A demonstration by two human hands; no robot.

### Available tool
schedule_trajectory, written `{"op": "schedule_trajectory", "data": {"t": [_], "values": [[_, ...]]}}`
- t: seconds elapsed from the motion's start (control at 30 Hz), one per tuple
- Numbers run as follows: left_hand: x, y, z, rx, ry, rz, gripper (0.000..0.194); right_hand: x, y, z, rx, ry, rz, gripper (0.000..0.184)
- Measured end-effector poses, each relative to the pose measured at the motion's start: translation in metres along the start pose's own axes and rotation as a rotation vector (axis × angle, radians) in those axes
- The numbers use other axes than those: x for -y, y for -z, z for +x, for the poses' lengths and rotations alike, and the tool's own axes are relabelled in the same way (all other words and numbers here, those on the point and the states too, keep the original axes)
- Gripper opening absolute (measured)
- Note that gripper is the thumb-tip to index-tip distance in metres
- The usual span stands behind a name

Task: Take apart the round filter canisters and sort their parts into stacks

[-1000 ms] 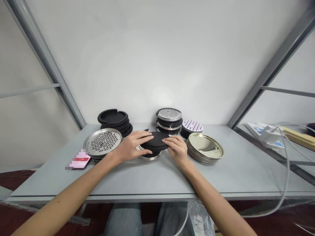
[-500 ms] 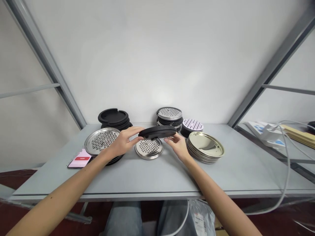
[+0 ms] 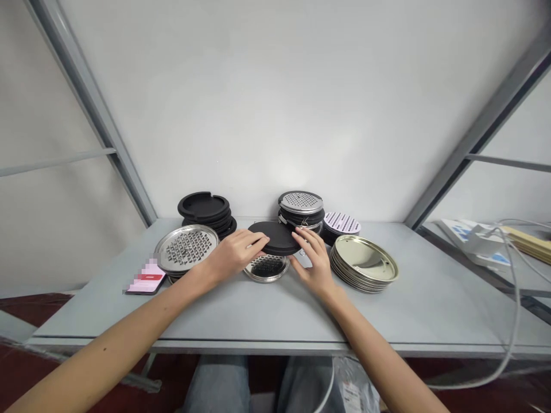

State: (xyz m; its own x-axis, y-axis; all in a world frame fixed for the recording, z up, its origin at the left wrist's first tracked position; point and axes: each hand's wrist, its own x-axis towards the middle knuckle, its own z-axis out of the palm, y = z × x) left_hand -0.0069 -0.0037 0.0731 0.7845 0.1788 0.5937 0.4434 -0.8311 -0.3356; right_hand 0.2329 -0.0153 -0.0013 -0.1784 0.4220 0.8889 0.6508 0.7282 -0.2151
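A black round disc (image 3: 275,237) is held nearly level above the table, its smooth face turned up. My left hand (image 3: 239,251) is closed on its left edge, fingers on top. At the right edge my right hand (image 3: 315,261) grips it, thumb low and fingers along the rim. Just beneath lies a round metal grater plate (image 3: 267,269), its far part hidden by the disc. Left of my left hand, a larger metal grater plate (image 3: 186,248) rests on a dark stack. A stack of gold-coloured round metal plates (image 3: 365,257) stands to the right of my right hand.
Black ring-shaped holders (image 3: 204,207) are stacked at the back left. Behind the disc stands a stack topped by a metal grater plate (image 3: 300,202), beside a lilac slotted disc (image 3: 341,222). A phone (image 3: 146,280) lies at left; a white cable (image 3: 514,310) hangs at right.
The black disc has tilted from edge-on so its smooth face shows, and it sits slightly lower. My right fingers have come up onto its rim. The view has shifted slightly.
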Motion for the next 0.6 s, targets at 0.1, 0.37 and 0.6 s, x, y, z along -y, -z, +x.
{"op": "schedule_trajectory", "data": {"t": [0.1, 0.37, 0.6], "values": [[-0.002, -0.005, 0.002, 0.065, -0.013, 0.038, 0.021, -0.007, -0.002, -0.003, 0.068, 0.045, 0.014, 0.057], [0.023, 0.015, 0.001, 0.06, 0.226, -0.126, 0.033, -0.01, -0.009, 0.011, 0.036, -0.052, 0.226, 0.042], [0.124, 0.028, -0.061, 0.021, 0.791, -0.063, 0.04, 0.012, -0.063, 0.093, -0.103, -0.236, 0.331, 0.028]]}}
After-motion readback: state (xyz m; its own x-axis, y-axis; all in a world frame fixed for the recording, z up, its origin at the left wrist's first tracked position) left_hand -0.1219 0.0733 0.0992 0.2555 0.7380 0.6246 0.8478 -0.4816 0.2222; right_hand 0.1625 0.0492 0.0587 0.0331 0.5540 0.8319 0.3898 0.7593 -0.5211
